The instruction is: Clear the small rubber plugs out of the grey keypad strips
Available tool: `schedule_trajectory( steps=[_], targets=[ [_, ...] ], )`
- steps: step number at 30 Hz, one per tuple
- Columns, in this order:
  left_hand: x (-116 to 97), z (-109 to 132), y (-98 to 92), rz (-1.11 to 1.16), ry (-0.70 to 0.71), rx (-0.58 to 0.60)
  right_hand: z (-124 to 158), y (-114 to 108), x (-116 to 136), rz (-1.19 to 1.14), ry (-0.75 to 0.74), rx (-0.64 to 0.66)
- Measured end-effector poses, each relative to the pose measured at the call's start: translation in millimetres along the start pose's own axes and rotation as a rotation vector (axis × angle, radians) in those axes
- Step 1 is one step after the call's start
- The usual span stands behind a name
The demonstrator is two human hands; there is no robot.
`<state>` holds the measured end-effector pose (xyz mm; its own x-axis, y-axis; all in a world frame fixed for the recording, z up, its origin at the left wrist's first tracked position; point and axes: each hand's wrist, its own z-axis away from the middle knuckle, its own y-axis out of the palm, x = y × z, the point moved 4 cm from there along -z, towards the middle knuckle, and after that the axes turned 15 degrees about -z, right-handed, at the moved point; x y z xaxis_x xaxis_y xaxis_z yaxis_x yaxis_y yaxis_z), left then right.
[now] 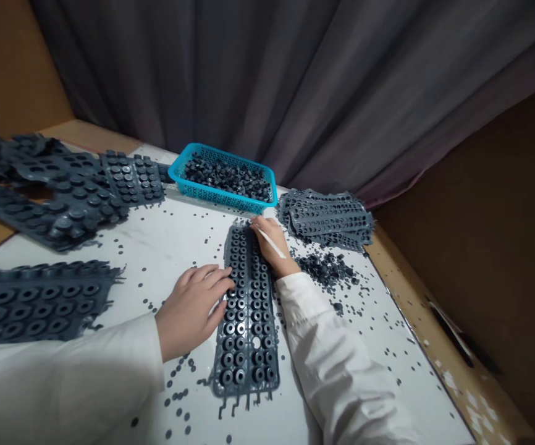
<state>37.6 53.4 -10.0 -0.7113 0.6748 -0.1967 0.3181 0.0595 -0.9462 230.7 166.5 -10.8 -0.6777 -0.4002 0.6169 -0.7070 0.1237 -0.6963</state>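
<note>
White tabletop (165,247) under a dark, ring-studded rubber sheet (244,309).

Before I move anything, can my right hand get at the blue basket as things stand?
Probably yes: the right hand, holding a white stick, sits just below the blue basket, with only the table between them and nothing standing in the way.

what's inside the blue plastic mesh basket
The blue plastic mesh basket holds a heap of small dark grey rubber pieces. They cover its floor, so the bottom and anything lying beneath them cannot be seen.
</note>
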Motion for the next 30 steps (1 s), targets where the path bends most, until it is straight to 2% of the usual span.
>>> schedule_trajectory(
  steps=[6, 12, 17, 19, 21, 23, 24, 30],
  targets=[
    [2, 1, 2.2, 0.020, 0.002, 0.000, 3, -17, -2, 0.016, 0.087, -0.075],
    [6, -1, -0.7, 0.116, -0.036, 0.020, 4, -55, 3, -0.011, 0.234, -0.033],
    [17, -3, -10.3, 0.380, -0.193, -0.037, 14, -91, 4, -0.084, 0.422, 0.076],
    [22, -8, -14.2, 0.573, -0.302, -0.008, 22, -102, 2, -0.124, 0.489, 0.138],
    [28, -16, -15.4, 0.762, -0.491, 0.071, 28, -111, 0, -0.147, 0.525, 0.172],
    [31, -28, -13.7, 0.899, -0.688, 0.169, 31, -121, -1, -0.151, 0.519, 0.141],
    [31, -36, -13.3, 0.916, -0.730, 0.194, 31, -127, -1, -0.150, 0.505, 0.106],
    [23, -77, -1.1, 0.890, -0.823, 0.327, 39, -168, 6, -0.207, 0.413, -0.130]
  ],
)
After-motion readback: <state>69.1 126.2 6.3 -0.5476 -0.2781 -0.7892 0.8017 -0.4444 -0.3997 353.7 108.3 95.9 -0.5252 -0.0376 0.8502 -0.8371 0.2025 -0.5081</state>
